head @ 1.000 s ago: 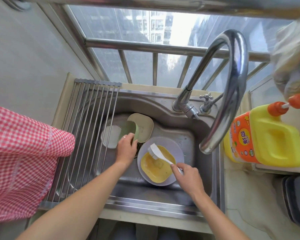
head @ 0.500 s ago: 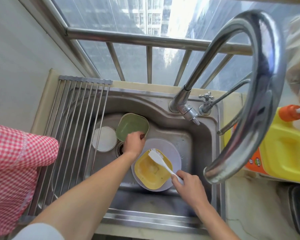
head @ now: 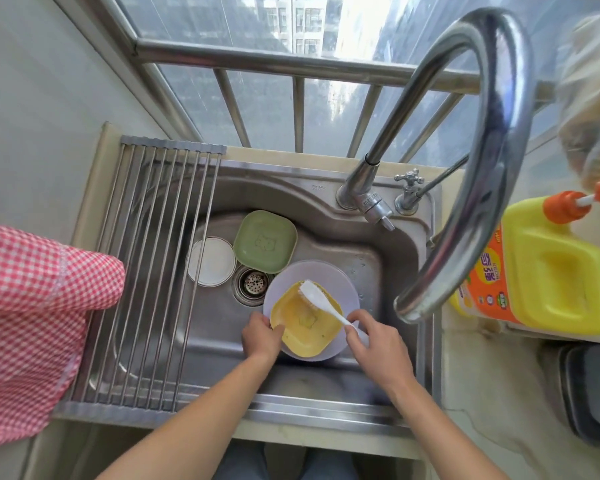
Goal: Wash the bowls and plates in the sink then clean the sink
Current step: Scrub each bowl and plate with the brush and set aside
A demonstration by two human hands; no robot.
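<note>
Here we scrub: left hand [head: 261, 332] grips the yellow bowl [head: 305, 320] rim, right hand [head: 378, 337] holds the brush [head: 321, 301]; next, firmer strokes inside.

A plain pale wall [head: 32, 98] stands far left of the hands. Ahead of them, past a steel railing [head: 291, 64], a window [head: 257, 29] shows sunlit towers. Right of the hands lies a pale stone counter [head: 482, 427].
</note>
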